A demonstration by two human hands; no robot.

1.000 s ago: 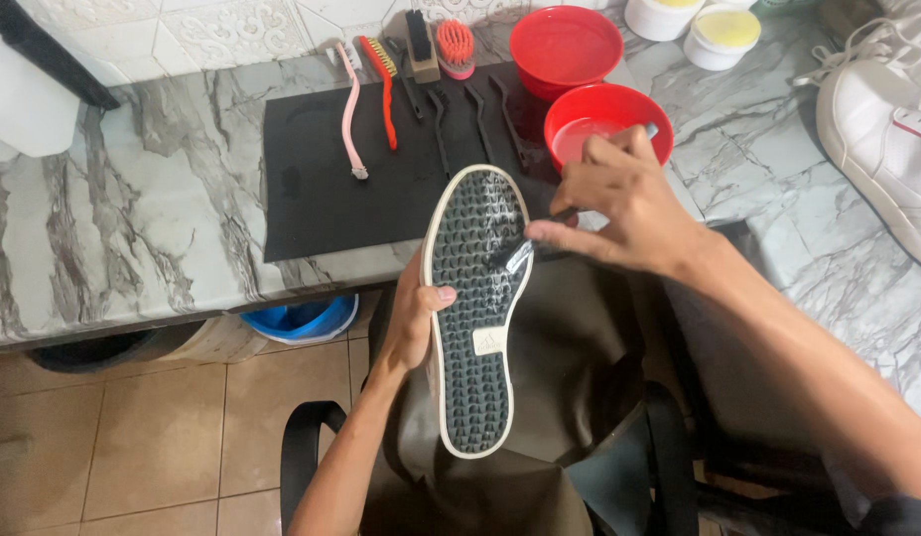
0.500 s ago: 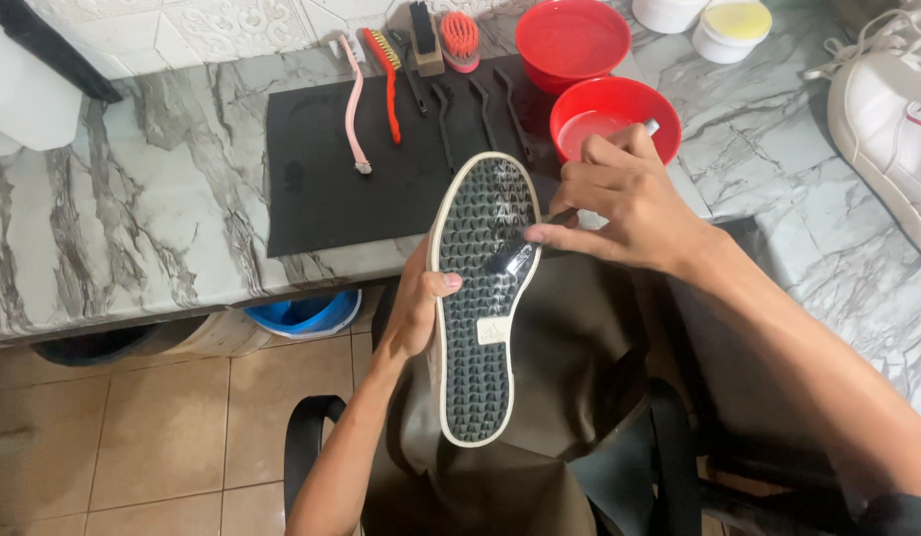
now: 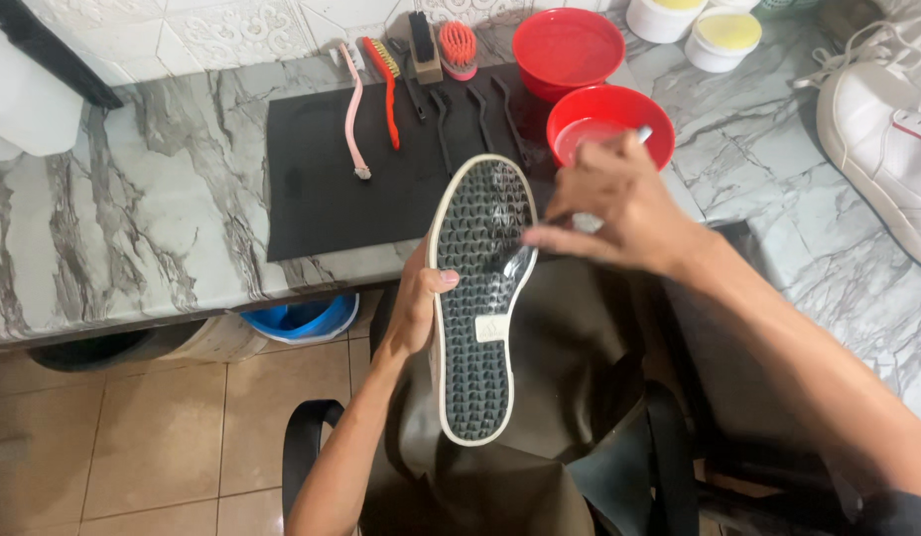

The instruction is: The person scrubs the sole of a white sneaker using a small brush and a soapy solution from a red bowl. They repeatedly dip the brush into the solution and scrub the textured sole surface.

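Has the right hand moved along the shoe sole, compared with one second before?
Yes. The right hand has shifted slightly toward the toe of the shoe sole, nearer the near red bowl.

**Blur, cover and cropped edges**

The right hand [image 3: 619,203] smears with motion, and whatever tool it grips is mostly hidden; only a pale tip pokes out above the knuckles. The shoe [image 3: 480,298] shows sole only, its upper turned away. The white sneaker [image 3: 877,119] runs off the right edge. The blue tub [image 3: 302,320] sits half hidden beneath the tabletop [image 3: 133,218].
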